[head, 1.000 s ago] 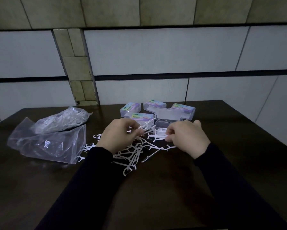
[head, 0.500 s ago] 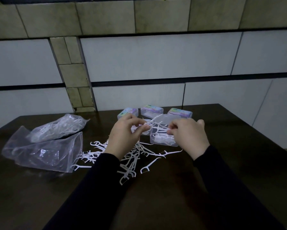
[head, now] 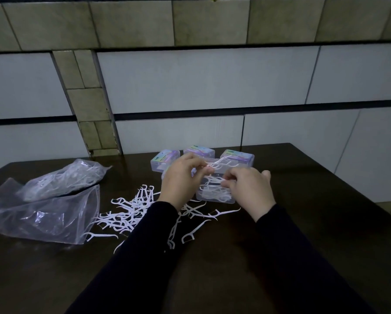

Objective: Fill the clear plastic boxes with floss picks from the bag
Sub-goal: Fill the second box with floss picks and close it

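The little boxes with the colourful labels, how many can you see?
3 for sure: one at the back left, one back middle, one back right. Another may hide behind the left hand.

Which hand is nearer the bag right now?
Left. The left hand holds picks above the pile, on the bag's side of the open box. The right hand is at the box, farther from the bag.

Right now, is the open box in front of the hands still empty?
No, the open clear box already holds white floss picks, visible through its front wall beside the right hand.
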Available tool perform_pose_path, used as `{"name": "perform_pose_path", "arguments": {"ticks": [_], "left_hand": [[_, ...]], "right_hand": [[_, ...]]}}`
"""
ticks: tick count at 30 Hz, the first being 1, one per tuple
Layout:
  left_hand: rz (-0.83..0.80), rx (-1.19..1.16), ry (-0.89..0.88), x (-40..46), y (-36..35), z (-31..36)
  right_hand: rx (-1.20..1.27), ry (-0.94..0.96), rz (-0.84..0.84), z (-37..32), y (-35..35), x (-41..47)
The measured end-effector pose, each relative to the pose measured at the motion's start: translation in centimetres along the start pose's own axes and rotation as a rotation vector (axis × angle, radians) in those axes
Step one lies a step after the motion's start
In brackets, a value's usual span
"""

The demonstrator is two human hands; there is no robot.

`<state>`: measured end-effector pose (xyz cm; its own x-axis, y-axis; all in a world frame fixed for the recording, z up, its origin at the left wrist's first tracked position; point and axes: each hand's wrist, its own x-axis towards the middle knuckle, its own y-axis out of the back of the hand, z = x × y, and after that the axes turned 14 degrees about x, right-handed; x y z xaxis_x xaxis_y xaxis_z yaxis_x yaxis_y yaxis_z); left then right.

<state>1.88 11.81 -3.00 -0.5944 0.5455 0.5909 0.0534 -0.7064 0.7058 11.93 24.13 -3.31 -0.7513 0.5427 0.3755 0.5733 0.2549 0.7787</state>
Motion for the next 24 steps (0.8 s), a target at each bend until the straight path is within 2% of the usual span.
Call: {"name": "perform_pose_path", "arguments": {"ticks": [8,13,19,24], "left_hand": [[-0.058,0.409,-0.043,-0.1,0.9,-1.0],[-0.142,0.441,-0.030,-0.6,0.5,-0.4],[-0.149,0.520,-0.034,-0.6,0.4,-0.2],[-0.174,0.566,-0.067,0.0,0.2,0.4]], "right_hand": [[0.073,-0.036,-0.075,0.0,-0.1,0.2],[0.154,-0.028,-0.051,0.1,0.1,-0.3],[0.156,-0.057,-0.038,0.5,0.6,-0.4],[0.186,-0.153,-0.158,0.8,1.1,-0.6]]}}
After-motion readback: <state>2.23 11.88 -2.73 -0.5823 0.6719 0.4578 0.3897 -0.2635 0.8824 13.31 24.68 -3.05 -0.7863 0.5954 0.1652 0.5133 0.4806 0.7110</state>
